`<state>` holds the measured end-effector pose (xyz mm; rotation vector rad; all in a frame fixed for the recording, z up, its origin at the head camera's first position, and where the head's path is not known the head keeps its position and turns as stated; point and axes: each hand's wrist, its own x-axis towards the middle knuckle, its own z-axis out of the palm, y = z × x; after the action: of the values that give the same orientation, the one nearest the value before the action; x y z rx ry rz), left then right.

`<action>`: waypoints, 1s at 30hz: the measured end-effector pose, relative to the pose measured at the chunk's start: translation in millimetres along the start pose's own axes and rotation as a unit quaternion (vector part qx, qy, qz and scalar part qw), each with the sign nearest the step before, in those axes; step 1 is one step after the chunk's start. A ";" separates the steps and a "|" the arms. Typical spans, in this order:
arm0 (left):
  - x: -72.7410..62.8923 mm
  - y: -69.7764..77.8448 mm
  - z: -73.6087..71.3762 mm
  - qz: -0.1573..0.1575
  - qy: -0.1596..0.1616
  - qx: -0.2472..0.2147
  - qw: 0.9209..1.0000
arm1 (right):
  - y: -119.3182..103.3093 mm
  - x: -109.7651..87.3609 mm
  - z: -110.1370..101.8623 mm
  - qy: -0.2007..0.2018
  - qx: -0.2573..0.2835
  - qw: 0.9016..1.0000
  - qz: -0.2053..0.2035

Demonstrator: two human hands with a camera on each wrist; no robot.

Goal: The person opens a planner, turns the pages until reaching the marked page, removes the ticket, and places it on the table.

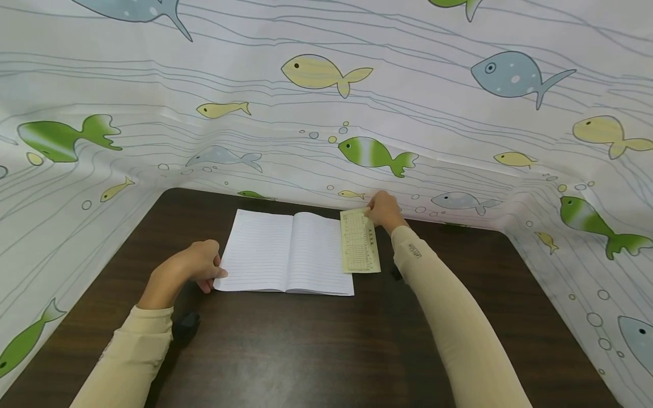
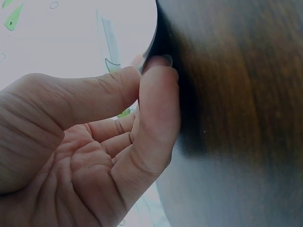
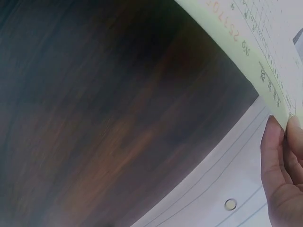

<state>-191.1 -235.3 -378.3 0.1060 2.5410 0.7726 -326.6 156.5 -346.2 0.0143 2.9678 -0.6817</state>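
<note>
An open notebook (image 1: 260, 249) with blank ruled pages lies on the dark table. My left hand (image 1: 196, 265) pinches its lower left page corner between thumb and index finger; the left wrist view shows that hand (image 2: 109, 137) close up, at the curved page edge. A pale yellow printed slip (image 1: 359, 243) overlaps the right edge of the right page. My right hand (image 1: 385, 211) pinches the slip's upper right corner. In the right wrist view the slip (image 3: 265, 71) carries a printed table and a red number, and thumb and fingers of the hand (image 3: 284, 165) grip its corner.
The dark wood-grain table (image 1: 306, 351) has rounded far corners. A white sheet (image 1: 316, 113) printed with fish and wavy lines hangs behind it and along both sides. Small dark objects show under each wrist, one being a black piece (image 1: 186, 326) by the left sleeve.
</note>
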 end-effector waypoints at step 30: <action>-1.6 -0.8 -0.4 0.007 0.000 0.005 1.000 | 61.6 -3.8 1.3 -0.011 -0.037 0.998 0.047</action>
<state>-189.8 -236.5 -377.8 0.1269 2.5481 0.7642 -320.7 211.5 -373.8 0.1377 2.9478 -0.5561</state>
